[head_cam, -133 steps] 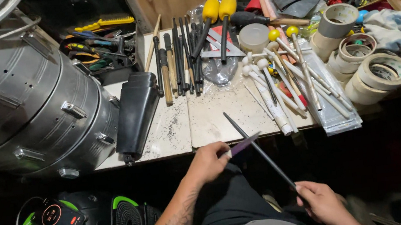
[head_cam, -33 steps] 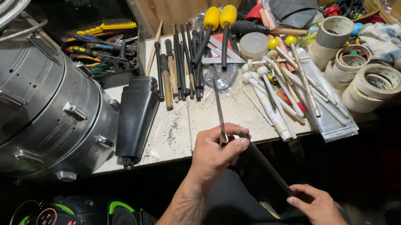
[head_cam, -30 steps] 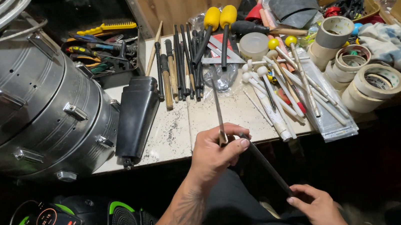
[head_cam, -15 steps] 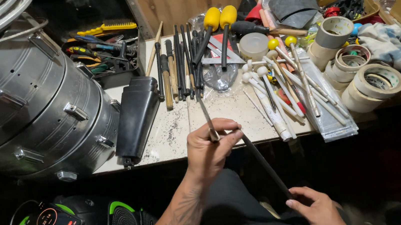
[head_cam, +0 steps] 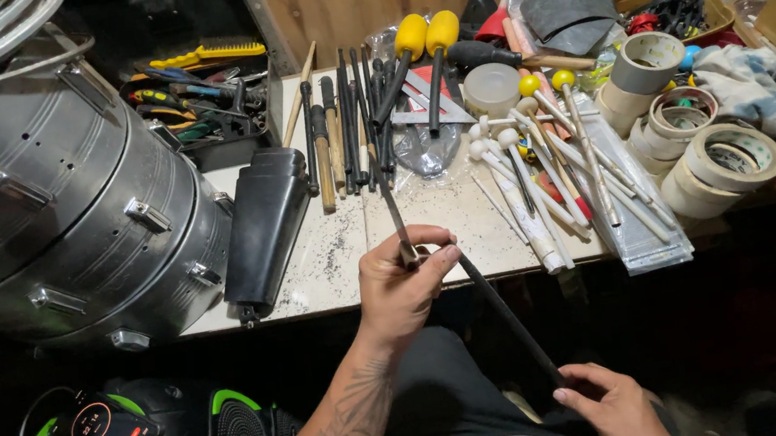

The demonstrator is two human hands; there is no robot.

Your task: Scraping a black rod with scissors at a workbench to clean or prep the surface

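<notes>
Dark and slim, a metal rod stands pinched between the thumb and fingers of the left hand, its tip pointing away over the front edge of the tiled surface. A second long dark rod slants from that same grip down to the right hand, whose fingers are curled around its lower end above the lap. Just left of the left hand lies a black cowbell, beside a large silver drum. Beyond the hands sit a row of dark sticks, yellow-headed mallets, white mallets and rolls of tape.
</notes>
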